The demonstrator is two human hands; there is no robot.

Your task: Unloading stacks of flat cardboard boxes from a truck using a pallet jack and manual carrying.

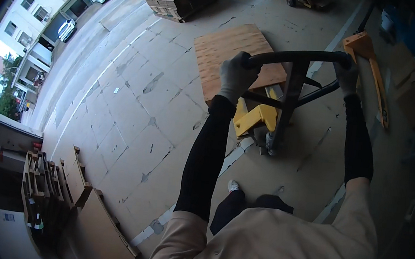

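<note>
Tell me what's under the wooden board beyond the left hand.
At the near edge of the wooden board, the yellow pallet jack with the black handle sticks out. Farther in, the board covers whatever is beneath, so that can't be seen.

The person's grey-gloved left hand (237,75) was wrapped around the left end of a curved black handle (299,57), and the grey-gloved right hand (347,78) gripped its right end. Below the handle stood a yellow metal pallet jack (256,119), with a flat, square, brown wooden board (227,54) just beyond it. To the right stood an orange-yellow pallet jack (363,45). Brown cardboard boxes (179,2) were stacked farther off; flat brown panels (102,228) leaned at lower left. White cars (67,30) stood outside near a white building (37,0).
</note>
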